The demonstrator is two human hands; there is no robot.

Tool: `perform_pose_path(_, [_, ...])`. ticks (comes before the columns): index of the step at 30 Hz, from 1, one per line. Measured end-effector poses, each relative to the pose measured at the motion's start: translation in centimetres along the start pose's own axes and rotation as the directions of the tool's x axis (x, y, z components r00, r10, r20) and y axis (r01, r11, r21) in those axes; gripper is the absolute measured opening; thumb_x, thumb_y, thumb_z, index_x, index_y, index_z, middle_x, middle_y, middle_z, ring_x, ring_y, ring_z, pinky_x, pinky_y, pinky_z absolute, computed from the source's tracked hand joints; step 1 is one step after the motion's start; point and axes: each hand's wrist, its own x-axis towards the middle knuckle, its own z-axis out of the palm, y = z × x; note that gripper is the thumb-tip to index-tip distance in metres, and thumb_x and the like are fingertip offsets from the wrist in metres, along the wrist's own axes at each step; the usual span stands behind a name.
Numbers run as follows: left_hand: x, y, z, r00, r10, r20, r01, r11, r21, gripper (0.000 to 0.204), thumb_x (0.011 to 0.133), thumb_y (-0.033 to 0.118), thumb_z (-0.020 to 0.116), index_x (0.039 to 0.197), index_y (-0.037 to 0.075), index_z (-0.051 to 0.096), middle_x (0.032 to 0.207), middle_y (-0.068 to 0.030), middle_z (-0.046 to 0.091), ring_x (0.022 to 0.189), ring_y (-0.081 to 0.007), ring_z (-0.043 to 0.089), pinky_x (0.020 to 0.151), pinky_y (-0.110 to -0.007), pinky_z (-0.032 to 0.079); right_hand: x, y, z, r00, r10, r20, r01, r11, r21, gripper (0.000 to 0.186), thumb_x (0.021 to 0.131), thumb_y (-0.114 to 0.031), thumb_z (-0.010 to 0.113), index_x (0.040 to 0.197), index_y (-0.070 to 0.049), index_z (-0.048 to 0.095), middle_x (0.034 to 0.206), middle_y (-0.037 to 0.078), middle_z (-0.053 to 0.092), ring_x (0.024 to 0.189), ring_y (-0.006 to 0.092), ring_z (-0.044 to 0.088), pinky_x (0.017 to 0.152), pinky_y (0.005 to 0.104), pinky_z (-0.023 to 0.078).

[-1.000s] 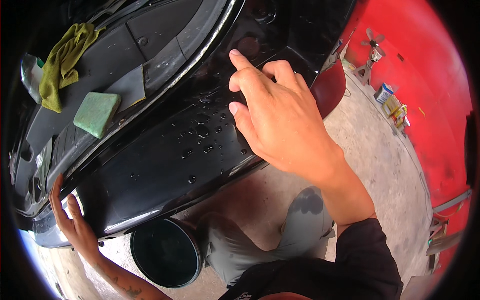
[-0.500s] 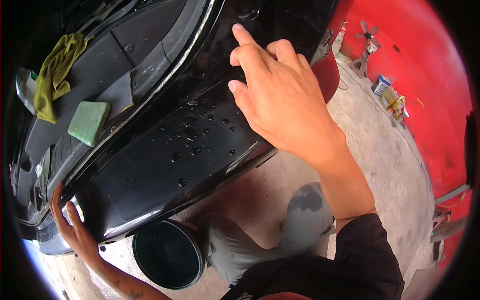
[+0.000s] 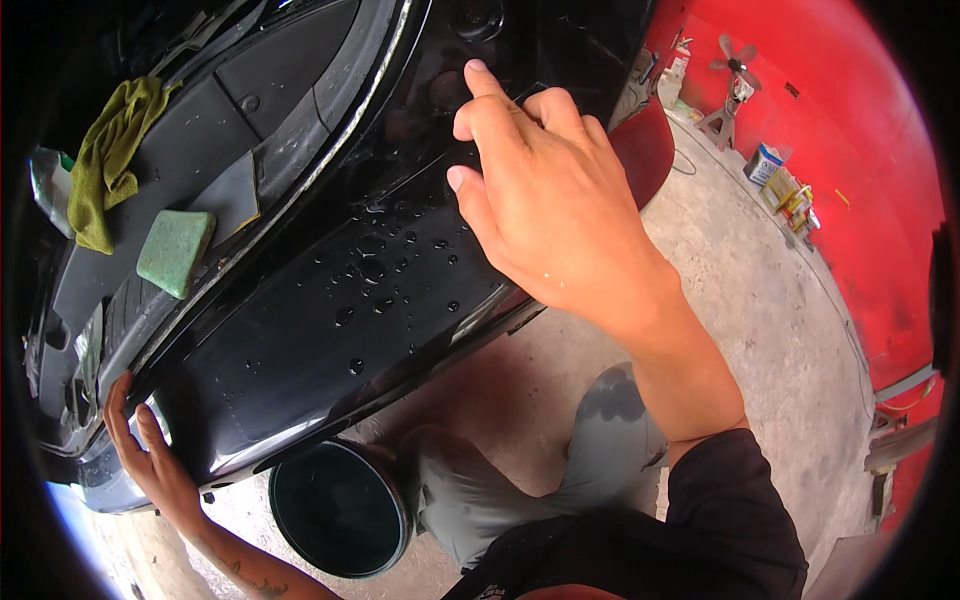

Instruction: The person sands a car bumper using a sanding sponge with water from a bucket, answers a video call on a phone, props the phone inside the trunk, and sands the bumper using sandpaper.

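A glossy black car body panel (image 3: 290,345) stretches in front of me, with water drops (image 3: 372,270) scattered over its middle. Above its upper right part is my right hand (image 3: 560,190), empty, index finger stretched out, thumb apart and the other fingers loosely bent. Whether a fingertip touches the panel I cannot tell. My left hand (image 3: 155,455) lies at the panel's left end, thumb and fingers apart, holding nothing. On the dark trim beyond the panel rest a green sponge block (image 3: 175,252), a grey sheet like sandpaper (image 3: 232,200) and an olive cloth (image 3: 118,150).
A dark round bucket (image 3: 340,510) stands on the concrete floor (image 3: 740,330) below the panel, beside my legs. Along the red wall (image 3: 850,150) are a small fan (image 3: 737,66), a metal can (image 3: 764,163) and several yellow items (image 3: 790,198).
The view has shifted slightly. My right hand has moved a little down and left in the picture, its finger pose almost the same. My left hand stays at the panel's end.
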Motion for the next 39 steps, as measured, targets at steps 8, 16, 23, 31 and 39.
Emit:
perform_pose_path(8, [0.0, -0.1, -0.1, 1.000, 0.011, -0.005, -0.011, 1.000, 0.021, 0.046, 0.105, 0.038, 0.049, 0.132, 0.001, 0.060, 0.134, -0.0138, 0.059, 0.130, -0.0278, 0.051, 0.114, -0.040, 0.031, 0.2, 0.2, 0.3, 0.993, -0.064, -0.101, 0.070, 0.996, 0.062, 0.033, 0.083, -0.013, 0.069, 0.110, 0.002, 0.057, 0.136, 0.020, 0.059, 0.097, 0.0327, 0.058, 0.082, 0.0427, 0.047])
perform_pose_path(16, [-0.2, -0.4, 0.2, 1.000, 0.004, -0.006, -0.004, 1.000, 0.008, 0.048, 0.105, 0.039, 0.048, 0.131, 0.002, 0.060, 0.134, -0.0140, 0.060, 0.130, -0.0282, 0.051, 0.114, -0.040, 0.031, 0.9, -1.0, 1.4, 0.987, -0.078, -0.140, 0.090, 0.993, 0.082, 0.035, 0.080, -0.012, 0.070, 0.110, 0.000, 0.057, 0.136, 0.018, 0.059, 0.097, 0.0311, 0.057, 0.081, 0.0426, 0.047])
perform_pose_path(23, [0.0, 0.1, -0.1, 1.000, 0.013, -0.010, -0.013, 1.000, 0.015, 0.054, 0.104, 0.046, 0.047, 0.131, 0.001, 0.060, 0.132, -0.0139, 0.059, 0.128, -0.0294, 0.051, 0.111, -0.042, 0.034, 0.5, -1.2, 1.1, 0.988, -0.096, -0.119, 0.105, 0.992, 0.069, 0.035, 0.076, -0.012, 0.073, 0.107, -0.001, 0.060, 0.136, 0.014, 0.061, 0.096, 0.0284, 0.057, 0.078, 0.0405, 0.045])
perform_pose_path(31, [0.1, 0.7, 0.9, 1.000, -0.017, -0.018, 0.016, 0.999, -0.042, 0.043, 0.099, 0.033, 0.054, 0.126, 0.000, 0.062, 0.129, -0.0158, 0.060, 0.126, -0.0307, 0.053, 0.110, -0.041, 0.034, 0.8, -1.4, 0.3, 0.997, -0.053, -0.049, 0.058, 0.994, 0.091, 0.042, 0.082, -0.008, 0.068, 0.122, -0.006, 0.058, 0.121, 0.006, 0.067, 0.103, 0.0298, 0.056, 0.091, 0.0426, 0.045])
perform_pose_path(39, [0.7, 2.4, 0.0, 0.996, -0.024, -0.086, 0.020, 0.999, -0.051, 0.031, 0.091, 0.024, 0.065, 0.113, 0.001, 0.067, 0.116, -0.0167, 0.064, 0.112, -0.0341, 0.060, 0.100, -0.042, 0.042, 4.3, -5.1, -0.4, 0.954, -0.283, -0.100, 0.299, 0.917, 0.263, 0.038, 0.075, -0.008, 0.076, 0.110, -0.008, 0.061, 0.106, 0.006, 0.063, 0.093, 0.0281, 0.059, 0.081, 0.0408, 0.049])
